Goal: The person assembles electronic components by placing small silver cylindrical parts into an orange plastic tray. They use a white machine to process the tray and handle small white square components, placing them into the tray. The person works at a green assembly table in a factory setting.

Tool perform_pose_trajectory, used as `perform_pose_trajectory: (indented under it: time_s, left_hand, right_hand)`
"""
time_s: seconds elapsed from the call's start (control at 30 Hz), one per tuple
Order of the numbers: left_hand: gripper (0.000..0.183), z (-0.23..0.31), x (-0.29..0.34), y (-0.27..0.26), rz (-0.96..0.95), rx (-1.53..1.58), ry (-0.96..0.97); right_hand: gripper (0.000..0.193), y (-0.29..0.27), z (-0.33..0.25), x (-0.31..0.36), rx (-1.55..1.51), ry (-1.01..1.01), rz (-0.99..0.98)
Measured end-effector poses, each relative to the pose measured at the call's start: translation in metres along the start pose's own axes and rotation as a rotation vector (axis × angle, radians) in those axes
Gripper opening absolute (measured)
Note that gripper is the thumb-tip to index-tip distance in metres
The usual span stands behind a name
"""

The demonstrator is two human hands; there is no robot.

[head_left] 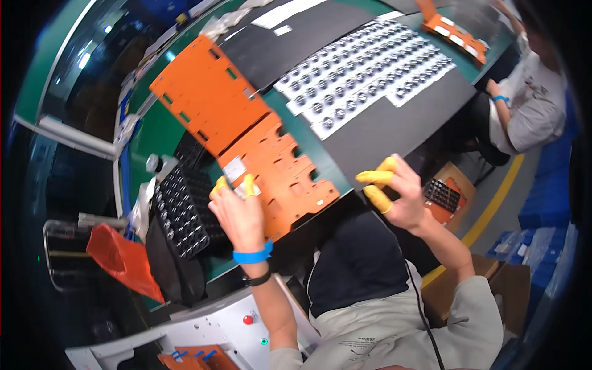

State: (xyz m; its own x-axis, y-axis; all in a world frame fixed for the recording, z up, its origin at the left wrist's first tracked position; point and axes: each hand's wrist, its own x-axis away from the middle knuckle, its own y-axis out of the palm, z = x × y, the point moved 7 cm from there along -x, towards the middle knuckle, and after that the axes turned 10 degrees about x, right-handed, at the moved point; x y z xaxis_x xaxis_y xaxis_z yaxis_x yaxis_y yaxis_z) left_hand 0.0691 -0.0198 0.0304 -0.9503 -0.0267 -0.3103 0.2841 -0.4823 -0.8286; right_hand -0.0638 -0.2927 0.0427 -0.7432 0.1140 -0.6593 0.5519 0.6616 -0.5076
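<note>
My left hand [238,216], with yellow finger cots, reaches over the lower panel of an orange hinged fixture [280,179]. Its fingers are apart, and a small white piece [234,168] lies on the panel just beyond the fingertips. Whether they touch it, I cannot tell. My right hand [399,194], also in yellow cots, hovers off the table's near edge, right of the fixture, its fingers apart and nothing between them. The fixture's upper panel [206,92] lies folded back, away from me. Beside my left hand is a black tray [179,209] with rows of round pockets.
Sheets of round dark parts on white backing [370,68] lie on a black mat [401,126]. A co-worker [530,98] sits at the right, near another orange fixture [453,34]. Lower left are a red bag [120,259] and a white machine panel with a red button [248,320].
</note>
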Motion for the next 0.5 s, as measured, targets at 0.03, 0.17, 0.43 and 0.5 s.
perform_pose_trajectory:
  time_s: [0.03, 0.17, 0.43, 0.5]
  left_hand:
    - [0.049, -0.006, -0.006, 0.005, -0.027, -0.015, -0.064]
    - [0.034, -0.03, -0.024, 0.022, -0.012, 0.093, -0.152]
    - [0.026, -0.045, -0.029, 0.034, 0.013, 0.11, -0.138]
    - [0.023, -0.039, -0.029, 0.029, 0.018, 0.113, -0.114]
  right_hand:
    - [0.024, -0.003, -0.003, -0.001, 0.006, -0.034, 0.011]
    - [0.022, -0.003, -0.012, 0.014, -0.096, -0.076, 0.01]
    - [0.022, -0.009, -0.006, 0.033, -0.131, -0.019, 0.002]
    - [0.021, -0.016, -0.007, 0.029, -0.126, -0.009, 0.013]
